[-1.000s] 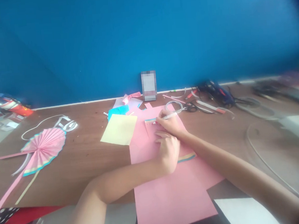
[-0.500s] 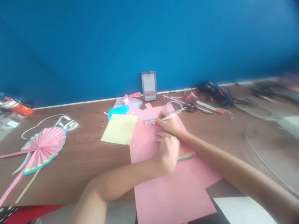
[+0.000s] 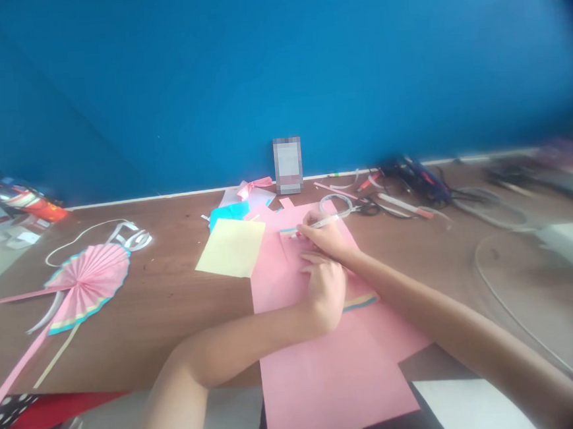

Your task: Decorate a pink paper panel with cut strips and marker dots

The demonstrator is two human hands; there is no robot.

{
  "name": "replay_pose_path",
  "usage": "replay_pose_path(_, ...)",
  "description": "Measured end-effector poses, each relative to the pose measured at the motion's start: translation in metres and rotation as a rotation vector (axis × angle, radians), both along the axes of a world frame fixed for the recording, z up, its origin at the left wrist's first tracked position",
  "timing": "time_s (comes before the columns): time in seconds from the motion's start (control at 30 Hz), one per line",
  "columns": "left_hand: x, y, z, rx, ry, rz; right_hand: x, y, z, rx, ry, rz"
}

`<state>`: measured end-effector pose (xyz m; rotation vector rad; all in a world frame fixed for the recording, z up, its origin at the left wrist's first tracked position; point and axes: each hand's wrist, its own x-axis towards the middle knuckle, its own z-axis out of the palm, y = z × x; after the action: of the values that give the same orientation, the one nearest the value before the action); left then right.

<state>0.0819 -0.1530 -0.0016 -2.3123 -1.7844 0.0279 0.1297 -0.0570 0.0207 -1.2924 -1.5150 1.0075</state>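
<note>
My right hand (image 3: 324, 235) is closed around a slim white pen (image 3: 327, 221), its tip low over pink paper beside a blue-and-yellow striped edge (image 3: 288, 231). Just below it, my left hand (image 3: 326, 294) lies on the paper with fingers stretched out, holding nothing. Large pink paper sheets (image 3: 324, 383) spread under both hands and overhang the table's front edge. Another striped band (image 3: 360, 302) shows right of my left hand. To the left, a yellow paper square (image 3: 232, 248) overlaps the pink paper, with blue paper (image 3: 229, 213) behind it.
A pleated pink paper fan (image 3: 91, 283) with trailing strips lies on the brown table (image 3: 175, 316) at left, near white ribbon (image 3: 137, 238). A blurred upright device (image 3: 289, 167) leans against the blue wall. Scissors (image 3: 365, 207), paper strips and cables lie at right.
The whole view has shifted slightly. My right hand and the pen have moved only a little over the striped edge; my left hand stays in place on the paper.
</note>
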Motion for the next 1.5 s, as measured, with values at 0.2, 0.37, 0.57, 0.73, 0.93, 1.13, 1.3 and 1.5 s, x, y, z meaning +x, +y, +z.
replay_pose_path(0.2,0.003,0.003,-0.004,0.011,-0.04,0.035,0.0,0.001,-0.007,0.007,-0.004,0.048)
replay_pose_path(0.37,0.003,0.003,-0.006,0.024,0.005,0.024,0.0,0.002,-0.01,0.034,-0.02,0.06)
replay_pose_path(0.57,0.003,0.002,-0.008,0.071,0.102,0.014,0.0,0.004,-0.014,0.045,-0.035,0.077)
replay_pose_path(0.73,0.001,0.001,-0.005,0.092,0.136,0.007,0.0,0.003,-0.011,0.022,-0.038,0.088)
replay_pose_path(0.93,0.002,0.0,-0.009,0.147,0.16,0.002,0.001,0.002,-0.007,0.01,0.007,0.048)
replay_pose_path(1.13,0.001,0.0,-0.009,0.137,0.151,-0.011,-0.002,0.002,-0.01,0.012,0.033,0.074)
replay_pose_path(1.3,0.002,0.001,-0.009,0.144,0.154,0.002,-0.002,0.002,-0.011,0.022,0.024,0.118)
replay_pose_path(1.5,0.003,0.002,-0.011,0.139,0.187,-0.003,0.0,0.003,-0.014,0.007,0.053,0.16)
